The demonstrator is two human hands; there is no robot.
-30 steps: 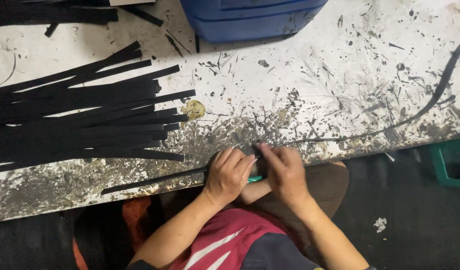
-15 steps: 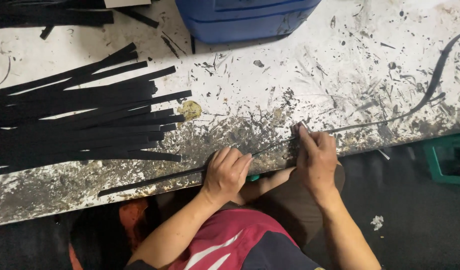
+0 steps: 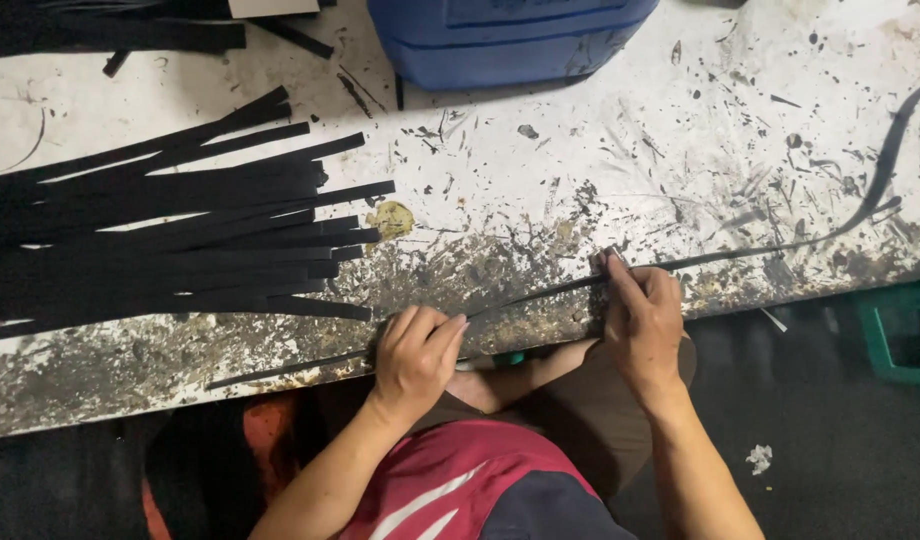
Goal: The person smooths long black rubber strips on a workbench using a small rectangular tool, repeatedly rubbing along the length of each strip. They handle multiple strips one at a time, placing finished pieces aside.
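We work at a white worktable point(image 3: 580, 130) scarred with black scuffs, flecks and grey worn patches, heaviest along its near edge. A long thin black strip point(image 3: 720, 259) lies along that edge, running from below the pile of cut strips out past our hands and curving up toward the table's far right corner.

Our left hand point(image 3: 417, 355) is curled, fingers folded down and pressing the strip against the table near its edge. Our right hand point(image 3: 642, 318) sits well apart from it, further along the same strip, forefinger extended and fingertips pinching or pressing the strip; we cannot tell whether a small tool is held under them.

A pile of black strips point(image 3: 160, 240) fans out on the table left of the left hand, their cut ends pointing toward the middle of the table. A blue plastic container point(image 3: 510, 40) stands at the table's far side, above and between the hands. A small yellowish stain point(image 3: 390, 218) marks the table just right of the pile's ends.

The table between the hands and the container is open, speckled surface. Below the table's near edge the floor is dark; a green crate point(image 3: 905, 335) shows at the right, and a scrap of white paper point(image 3: 759, 458) lies on the floor beside our right arm.
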